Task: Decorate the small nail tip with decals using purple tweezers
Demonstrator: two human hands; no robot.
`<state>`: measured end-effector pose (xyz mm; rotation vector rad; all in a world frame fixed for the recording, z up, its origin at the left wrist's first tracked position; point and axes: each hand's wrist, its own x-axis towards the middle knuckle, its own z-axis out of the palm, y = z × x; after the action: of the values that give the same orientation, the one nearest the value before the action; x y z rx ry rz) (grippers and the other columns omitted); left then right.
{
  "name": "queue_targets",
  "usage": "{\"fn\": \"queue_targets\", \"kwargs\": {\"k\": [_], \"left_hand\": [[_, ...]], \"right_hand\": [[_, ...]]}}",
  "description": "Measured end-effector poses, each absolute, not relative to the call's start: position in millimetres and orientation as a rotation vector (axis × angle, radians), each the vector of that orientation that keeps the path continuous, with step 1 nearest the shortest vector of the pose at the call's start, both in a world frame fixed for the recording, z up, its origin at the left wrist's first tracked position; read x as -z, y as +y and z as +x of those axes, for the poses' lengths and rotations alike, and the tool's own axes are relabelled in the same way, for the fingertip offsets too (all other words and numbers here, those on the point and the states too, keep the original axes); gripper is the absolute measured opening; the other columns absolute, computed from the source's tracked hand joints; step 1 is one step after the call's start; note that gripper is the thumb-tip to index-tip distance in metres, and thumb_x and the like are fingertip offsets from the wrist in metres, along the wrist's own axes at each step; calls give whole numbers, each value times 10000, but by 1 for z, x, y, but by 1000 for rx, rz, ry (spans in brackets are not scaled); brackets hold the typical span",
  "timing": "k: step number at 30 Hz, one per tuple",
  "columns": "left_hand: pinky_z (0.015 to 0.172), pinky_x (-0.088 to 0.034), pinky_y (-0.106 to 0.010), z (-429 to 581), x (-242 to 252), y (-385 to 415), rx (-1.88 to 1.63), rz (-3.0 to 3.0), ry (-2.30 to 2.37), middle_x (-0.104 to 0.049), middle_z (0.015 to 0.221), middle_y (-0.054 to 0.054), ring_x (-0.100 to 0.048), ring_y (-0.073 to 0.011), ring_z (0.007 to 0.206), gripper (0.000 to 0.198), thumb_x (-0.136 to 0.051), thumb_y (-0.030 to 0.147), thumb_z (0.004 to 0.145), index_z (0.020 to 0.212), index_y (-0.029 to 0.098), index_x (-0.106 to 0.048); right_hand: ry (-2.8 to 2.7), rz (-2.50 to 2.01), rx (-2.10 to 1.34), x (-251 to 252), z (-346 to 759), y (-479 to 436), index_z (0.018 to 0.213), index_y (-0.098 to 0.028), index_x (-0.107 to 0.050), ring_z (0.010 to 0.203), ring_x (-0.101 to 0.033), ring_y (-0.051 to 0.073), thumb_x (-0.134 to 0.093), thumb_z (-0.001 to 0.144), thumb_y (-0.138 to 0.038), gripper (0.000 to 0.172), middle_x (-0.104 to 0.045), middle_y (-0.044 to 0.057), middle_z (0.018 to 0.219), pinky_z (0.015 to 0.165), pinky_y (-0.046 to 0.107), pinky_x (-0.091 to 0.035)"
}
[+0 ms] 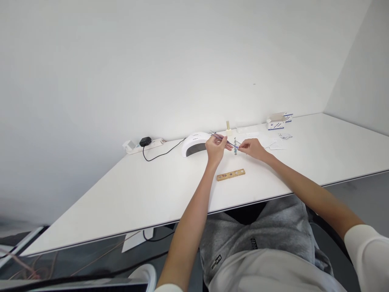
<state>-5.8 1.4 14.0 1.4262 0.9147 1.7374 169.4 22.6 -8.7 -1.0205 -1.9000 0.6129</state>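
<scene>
My left hand (216,147) is raised above the white table (127,194), fingers pinched round thin metal tweezers (219,138) that slant toward the right. My right hand (253,148) is close beside it, fingers closed on a small bluish object (235,148) that stands on or just over the table; I cannot make out what it is. The tweezers' tip reaches that object. A narrow wooden strip (231,174) with several small round pieces set in it lies on the table just in front of both hands.
A white arched nail lamp (193,145) sits left of the hands, its black cable running to a power strip (142,144) by the wall. Behind the hands stand a small cream bottle (228,127), papers (270,142) and small white-blue boxes (278,121). My grey-clothed lap is below the table edge.
</scene>
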Motion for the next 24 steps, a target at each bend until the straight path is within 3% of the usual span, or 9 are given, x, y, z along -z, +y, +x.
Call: {"fn": "queue_targets", "kwargs": {"k": [24], "left_hand": [[430,-547,-255,-5,-17,-1,-1758,1409,950,-603,581,-4,-664,-179,509,343,-711,423,725,734,155,-497]], "right_hand": [[-1892,-1025,-710,6,174,24,700,-141,-714,548,-578,131,-687,689,-303,164,-680,41,642,533,242,-434]]}}
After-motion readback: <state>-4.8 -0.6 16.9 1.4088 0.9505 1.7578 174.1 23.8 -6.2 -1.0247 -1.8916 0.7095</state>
